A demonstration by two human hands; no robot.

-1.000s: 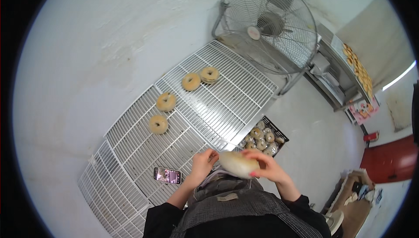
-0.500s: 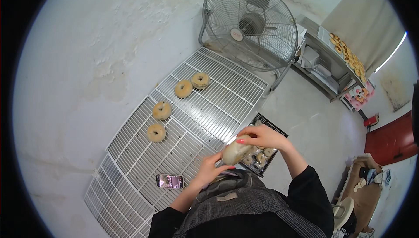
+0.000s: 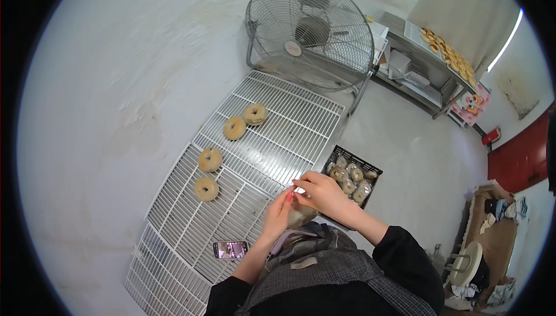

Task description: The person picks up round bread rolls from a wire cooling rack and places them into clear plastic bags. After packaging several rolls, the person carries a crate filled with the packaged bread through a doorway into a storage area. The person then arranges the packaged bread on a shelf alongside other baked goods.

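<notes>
My left hand (image 3: 278,213) and my right hand (image 3: 322,193) meet at the fingertips near the rack's front edge, both pinched closed. Between them and my apron hangs a pale bagged bagel (image 3: 300,216), mostly covered by the right hand; the fingers appear to grip the top of its clear bag. On the white wire rack (image 3: 289,104) to the left, bagels sit in two groups: a far pair, one a bagel (image 3: 234,128) and the other a stack (image 3: 255,114), and a nearer pair, a bagel (image 3: 210,159) and another bagel (image 3: 206,189).
A phone (image 3: 230,250) with its screen lit lies on the rack's near part. Right of the rack, a black crate (image 3: 370,170) holds several bagged bagels. A large floor fan (image 3: 310,32) stands at the far end. Trays of pastries (image 3: 449,52) rest on a metal table at the back right.
The bagel has dropped lower, toward my apron, and my hands have come together above it, from holding its sides to pinching. The whole view has shifted slightly.
</notes>
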